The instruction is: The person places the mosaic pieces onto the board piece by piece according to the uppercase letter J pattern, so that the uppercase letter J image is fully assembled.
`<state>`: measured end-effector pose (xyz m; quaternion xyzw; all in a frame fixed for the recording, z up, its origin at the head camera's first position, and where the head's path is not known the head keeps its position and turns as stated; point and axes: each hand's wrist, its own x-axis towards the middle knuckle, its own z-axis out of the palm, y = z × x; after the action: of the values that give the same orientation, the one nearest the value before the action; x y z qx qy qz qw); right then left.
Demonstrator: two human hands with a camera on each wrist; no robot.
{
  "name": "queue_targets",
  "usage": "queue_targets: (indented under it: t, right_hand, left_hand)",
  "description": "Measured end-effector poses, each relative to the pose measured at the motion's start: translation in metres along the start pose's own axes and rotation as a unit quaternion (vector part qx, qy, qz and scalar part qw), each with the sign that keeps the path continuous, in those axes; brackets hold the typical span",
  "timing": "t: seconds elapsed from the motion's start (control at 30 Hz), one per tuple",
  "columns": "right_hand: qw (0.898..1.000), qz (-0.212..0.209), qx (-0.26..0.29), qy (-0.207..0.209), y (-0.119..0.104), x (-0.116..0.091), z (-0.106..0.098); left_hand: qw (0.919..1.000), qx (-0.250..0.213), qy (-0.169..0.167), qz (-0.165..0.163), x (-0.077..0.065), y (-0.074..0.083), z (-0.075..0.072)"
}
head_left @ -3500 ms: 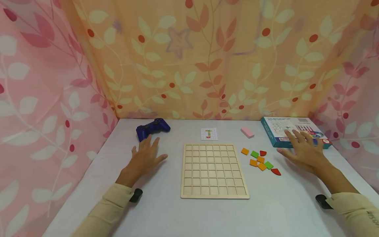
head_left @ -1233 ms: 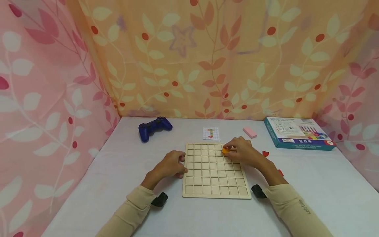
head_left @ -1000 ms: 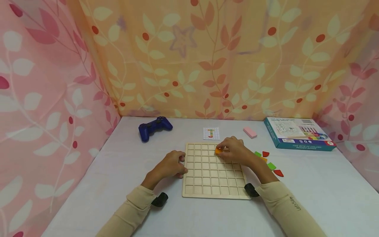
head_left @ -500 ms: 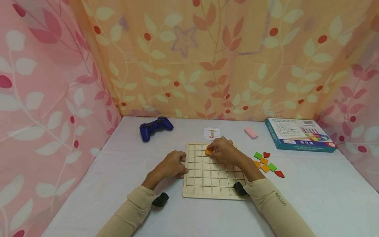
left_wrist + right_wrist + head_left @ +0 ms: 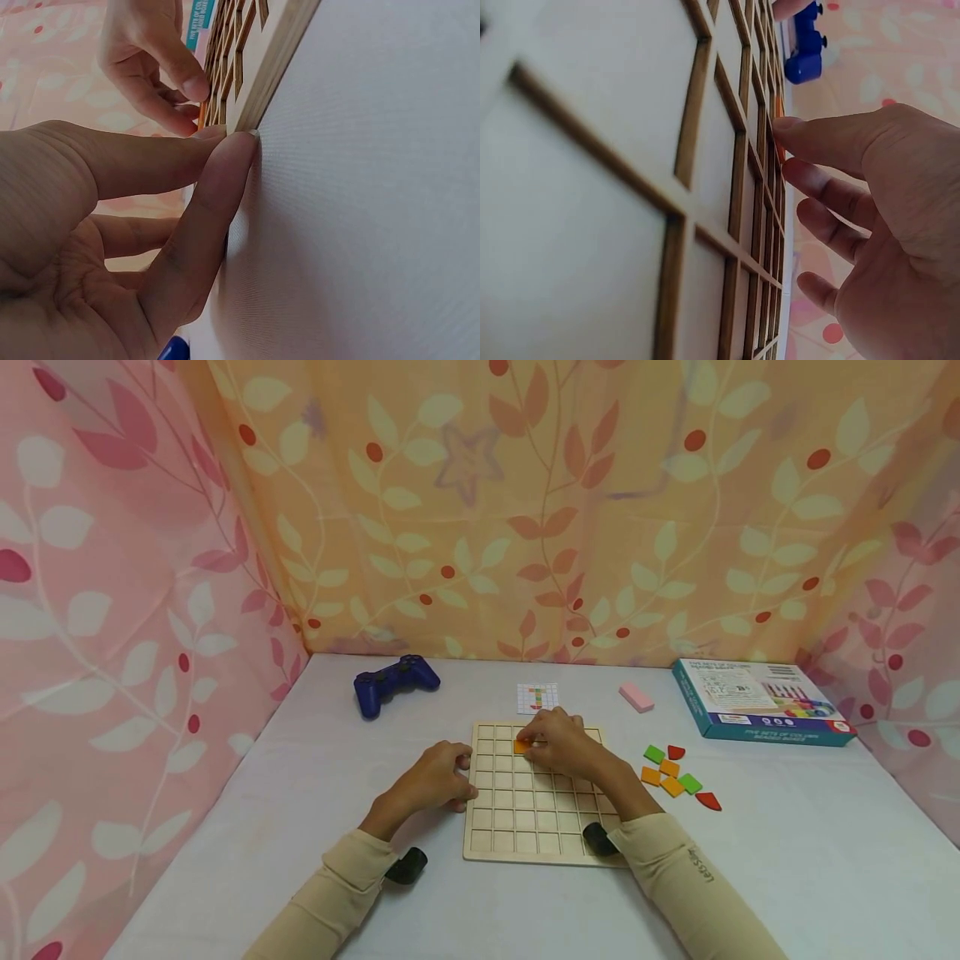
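Note:
A wooden grid board (image 5: 504,820) lies on the white table in front of the person. At its left edge the left hand (image 5: 429,778) pinches the rim; in the left wrist view the thumb and a finger (image 5: 214,176) meet right at the board's side. Over the upper part of the board, the right hand (image 5: 566,745) holds an orange square tile (image 5: 521,747) between thumb and fingers, at a cell in the second row. Seen from the right wrist, the thumb (image 5: 817,137) overlaps the orange tile (image 5: 780,109), which lies low against the grid.
Right of the board lie loose tiles: green (image 5: 654,754), orange (image 5: 670,768) and red (image 5: 708,802). Behind it are a pattern card (image 5: 537,698) and a pink eraser-like block (image 5: 636,697). A blue game controller (image 5: 396,685) sits back left, a box (image 5: 761,702) back right.
Both hands came inward from beside the controller and the box. The right hand brought an orange tile from the pile and moved it leftward across the board. The left hand took the board's edge.

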<state>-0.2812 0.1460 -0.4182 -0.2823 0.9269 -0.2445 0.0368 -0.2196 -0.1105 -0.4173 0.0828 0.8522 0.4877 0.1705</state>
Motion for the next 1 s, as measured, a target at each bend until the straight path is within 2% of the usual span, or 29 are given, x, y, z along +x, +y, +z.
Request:
queue_targets:
  t: [0.23, 0.47, 0.7, 1.0]
  right_hand:
    - [1.000, 0.010, -0.001, -0.007, -0.002, -0.003, -0.002]
    - [1.000, 0.008, 0.004, 0.016, 0.006, -0.014, -0.008]
    - [0.999, 0.033, 0.017, 0.024, 0.021, -0.037, -0.023]
    - [0.996, 0.080, -0.011, 0.029, 0.048, -0.073, -0.043]
  left_hand:
    - [1.0000, 0.000, -0.003, -0.001, 0.000, 0.001, 0.000]
    - [0.9999, -0.010, -0.003, -0.004, 0.000, 0.000, -0.001]
    - [0.9999, -0.010, -0.003, -0.002, -0.001, -0.001, 0.000]
    - [0.9999, -0.002, -0.001, 0.010, 0.000, -0.002, 0.000]
